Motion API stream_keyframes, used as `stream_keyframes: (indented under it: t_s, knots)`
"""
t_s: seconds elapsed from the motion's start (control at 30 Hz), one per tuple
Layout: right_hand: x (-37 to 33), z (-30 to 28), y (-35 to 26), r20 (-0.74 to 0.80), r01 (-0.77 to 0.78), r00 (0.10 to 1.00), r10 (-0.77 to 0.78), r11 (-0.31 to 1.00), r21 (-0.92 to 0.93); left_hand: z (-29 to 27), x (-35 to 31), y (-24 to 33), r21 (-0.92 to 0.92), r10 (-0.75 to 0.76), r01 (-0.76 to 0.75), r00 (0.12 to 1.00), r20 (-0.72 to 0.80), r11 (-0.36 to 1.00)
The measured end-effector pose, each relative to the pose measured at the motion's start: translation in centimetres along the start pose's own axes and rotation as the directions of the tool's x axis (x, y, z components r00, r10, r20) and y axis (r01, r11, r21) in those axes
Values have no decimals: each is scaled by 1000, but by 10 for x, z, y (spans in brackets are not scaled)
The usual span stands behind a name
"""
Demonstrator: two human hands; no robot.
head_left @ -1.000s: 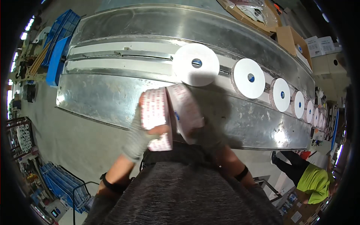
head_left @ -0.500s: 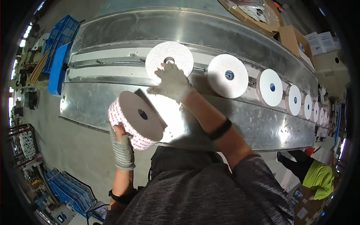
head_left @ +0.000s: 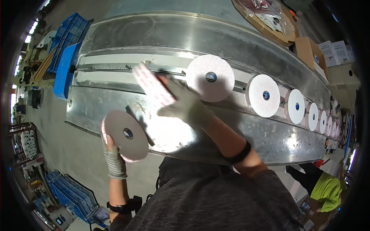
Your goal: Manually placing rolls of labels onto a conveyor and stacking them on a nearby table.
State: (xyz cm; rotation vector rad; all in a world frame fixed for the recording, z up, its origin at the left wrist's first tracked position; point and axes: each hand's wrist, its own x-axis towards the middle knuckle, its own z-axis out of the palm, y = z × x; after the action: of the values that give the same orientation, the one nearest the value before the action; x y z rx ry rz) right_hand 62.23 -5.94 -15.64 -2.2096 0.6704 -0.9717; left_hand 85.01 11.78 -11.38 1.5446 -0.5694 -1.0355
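Shiny metal bench (head_left: 239, 42) with white tape rolls (head_left: 210, 78), concrete floor (head_left: 50, 127).

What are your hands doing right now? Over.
Left hand grips big white tape roll. Right hand pulls patterned tape strip over long metal sheet. Nothing blocking.

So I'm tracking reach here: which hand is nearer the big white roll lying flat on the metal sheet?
Right. The right hand is just left of the big white roll; the left hand is far below-left, holding another roll.
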Motion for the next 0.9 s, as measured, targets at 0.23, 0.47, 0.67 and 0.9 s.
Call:
stream_keyframes:
  t_s: [0.23,0.47,0.67,0.9]
  knots:
    - [74,47,44,460,-362,729,508,855,-371,-12,-9,-42,153,-140,145,989,-40,978]
    - [-18,34,-2,-3,-292,947,322,864,410,61,45,-5,-13,103,-108,892,440,994]
    - [-138,-43,-52,-553,-546,748,368,814,-196,212,-3,8,272,-84,-654,304,949,706]
    - [-290,-91,-156,-896,-569,107,431,765,300,337,-164,-44,-194,52,-614,-241,969,765]
